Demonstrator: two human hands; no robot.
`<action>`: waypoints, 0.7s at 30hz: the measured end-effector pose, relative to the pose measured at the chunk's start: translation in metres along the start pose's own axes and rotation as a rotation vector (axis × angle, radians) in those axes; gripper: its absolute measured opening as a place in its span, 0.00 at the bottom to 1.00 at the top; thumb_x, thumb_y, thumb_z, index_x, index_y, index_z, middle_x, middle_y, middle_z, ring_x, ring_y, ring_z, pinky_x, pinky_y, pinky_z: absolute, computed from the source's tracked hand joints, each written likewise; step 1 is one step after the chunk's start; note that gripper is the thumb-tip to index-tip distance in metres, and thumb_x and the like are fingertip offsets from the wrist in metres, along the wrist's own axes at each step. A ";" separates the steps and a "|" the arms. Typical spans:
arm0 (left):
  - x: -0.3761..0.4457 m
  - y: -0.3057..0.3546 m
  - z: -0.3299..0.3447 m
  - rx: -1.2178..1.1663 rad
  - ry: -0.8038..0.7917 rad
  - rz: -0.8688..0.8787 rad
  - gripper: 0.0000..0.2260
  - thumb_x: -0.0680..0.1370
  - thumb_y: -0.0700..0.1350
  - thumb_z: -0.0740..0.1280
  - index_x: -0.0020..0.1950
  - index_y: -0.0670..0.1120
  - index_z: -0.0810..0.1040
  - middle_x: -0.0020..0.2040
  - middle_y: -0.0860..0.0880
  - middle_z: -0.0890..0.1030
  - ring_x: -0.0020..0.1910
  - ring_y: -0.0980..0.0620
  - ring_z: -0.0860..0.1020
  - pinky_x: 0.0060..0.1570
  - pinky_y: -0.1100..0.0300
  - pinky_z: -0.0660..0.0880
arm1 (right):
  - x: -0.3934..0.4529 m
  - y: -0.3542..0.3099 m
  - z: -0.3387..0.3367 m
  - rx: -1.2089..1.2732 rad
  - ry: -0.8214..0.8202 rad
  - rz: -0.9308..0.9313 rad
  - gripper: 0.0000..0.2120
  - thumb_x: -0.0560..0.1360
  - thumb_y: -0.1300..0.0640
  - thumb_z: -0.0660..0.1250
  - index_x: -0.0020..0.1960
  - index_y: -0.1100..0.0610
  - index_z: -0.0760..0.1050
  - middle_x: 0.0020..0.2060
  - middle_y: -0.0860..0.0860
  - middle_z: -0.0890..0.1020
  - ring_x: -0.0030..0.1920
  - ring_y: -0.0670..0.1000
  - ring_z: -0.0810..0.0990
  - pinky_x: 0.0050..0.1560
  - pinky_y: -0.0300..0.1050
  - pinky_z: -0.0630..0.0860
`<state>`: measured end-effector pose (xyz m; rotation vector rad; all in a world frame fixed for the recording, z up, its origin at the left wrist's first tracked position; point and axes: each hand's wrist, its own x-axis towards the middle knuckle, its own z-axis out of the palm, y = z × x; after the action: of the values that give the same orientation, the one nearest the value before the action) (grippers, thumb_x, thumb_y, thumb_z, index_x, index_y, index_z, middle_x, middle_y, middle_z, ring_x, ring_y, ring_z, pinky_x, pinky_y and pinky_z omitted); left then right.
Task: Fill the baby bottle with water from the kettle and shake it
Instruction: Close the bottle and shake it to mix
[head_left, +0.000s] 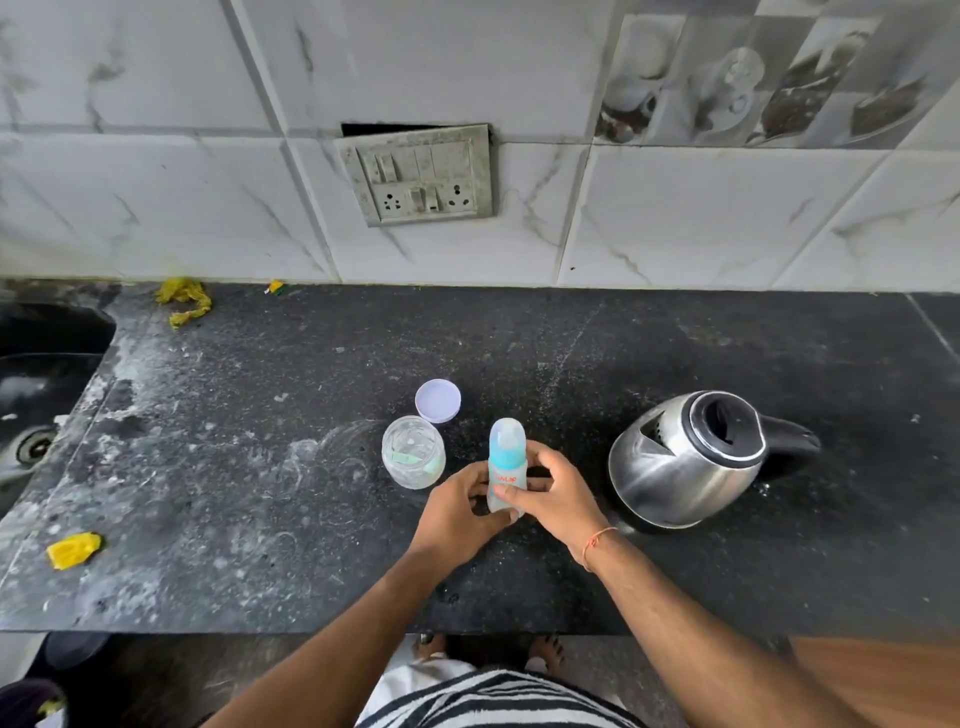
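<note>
Both hands, left hand (457, 506) and right hand (550, 491), grip the capped baby bottle (507, 462) upright, fingers curled, likely to uncap; kettle (685, 457) at three o'clock.

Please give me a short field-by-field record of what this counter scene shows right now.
baby bottle: upright on the counter, cap on, held by both hands
left hand: grips the bottle's lower body
right hand: grips the bottle from the other side
kettle: steel, lid open, to the right of the bottle, untouched
clear jar: open, left of the bottle
jar lid: white, lying behind the jar
water level in bottle: cannot tell
</note>
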<state>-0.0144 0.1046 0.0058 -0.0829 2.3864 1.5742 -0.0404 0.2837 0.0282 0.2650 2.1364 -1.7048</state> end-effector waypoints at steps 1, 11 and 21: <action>0.003 -0.002 0.004 0.027 0.025 0.006 0.26 0.73 0.45 0.84 0.66 0.61 0.79 0.58 0.63 0.86 0.59 0.65 0.83 0.60 0.65 0.79 | 0.001 0.006 0.001 0.014 0.026 -0.005 0.34 0.70 0.54 0.86 0.72 0.43 0.78 0.64 0.45 0.83 0.58 0.45 0.87 0.58 0.50 0.87; 0.022 -0.013 0.020 0.106 0.111 -0.014 0.26 0.75 0.47 0.83 0.70 0.56 0.80 0.61 0.61 0.85 0.61 0.66 0.82 0.64 0.63 0.79 | 0.002 0.024 -0.001 -0.090 0.126 -0.121 0.33 0.71 0.64 0.83 0.72 0.46 0.80 0.65 0.41 0.82 0.61 0.41 0.85 0.62 0.33 0.80; 0.030 -0.012 0.023 0.143 0.157 -0.011 0.27 0.75 0.43 0.82 0.71 0.54 0.78 0.63 0.60 0.84 0.63 0.63 0.81 0.65 0.65 0.76 | 0.016 0.033 0.006 -0.181 0.142 -0.117 0.28 0.72 0.62 0.83 0.69 0.48 0.83 0.63 0.45 0.86 0.61 0.40 0.84 0.56 0.28 0.78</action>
<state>-0.0362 0.1235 -0.0208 -0.1969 2.6064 1.4360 -0.0415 0.2842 -0.0090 0.2189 2.4367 -1.5817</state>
